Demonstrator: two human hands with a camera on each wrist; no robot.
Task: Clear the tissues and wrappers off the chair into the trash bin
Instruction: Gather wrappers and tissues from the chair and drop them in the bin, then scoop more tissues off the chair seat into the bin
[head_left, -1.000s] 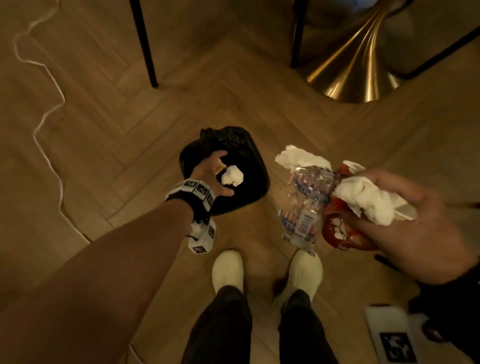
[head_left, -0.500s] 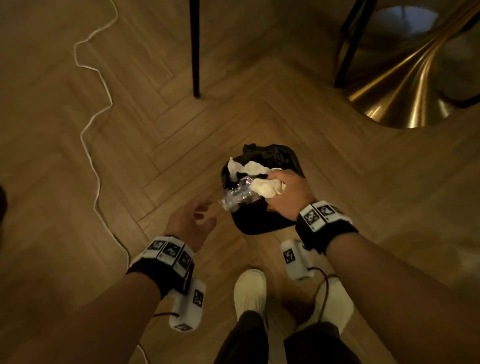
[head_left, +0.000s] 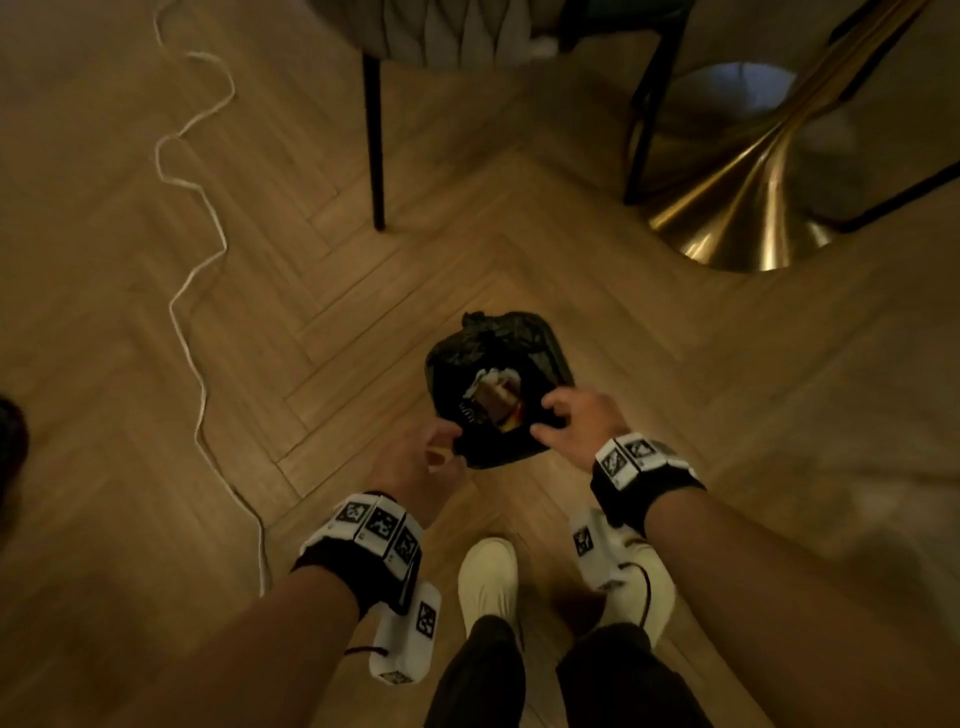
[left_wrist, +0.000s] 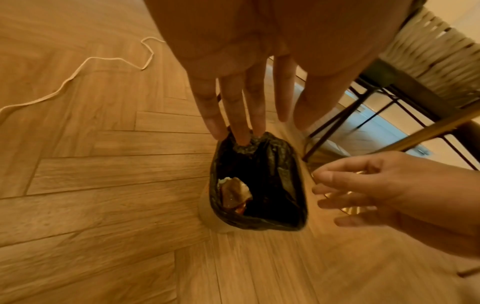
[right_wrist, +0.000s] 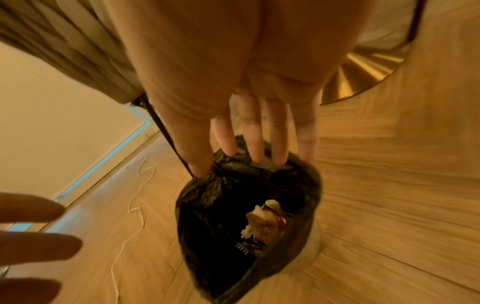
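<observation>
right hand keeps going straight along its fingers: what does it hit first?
Probably the black liner at the trash bin's rim: the right hand points down at it, empty, fingers straight. Whether the tips touch it yet is unclear. Beyond lie wrappers.

The head view looks steeply down from standing height at the herringbone wooden floor, with the small black-lined trash bin far below. The 2 wrist views look along outstretched fingers from close above that bin, facing into its mouth. All 3 views share the bin, the white cord and the floor.
</observation>
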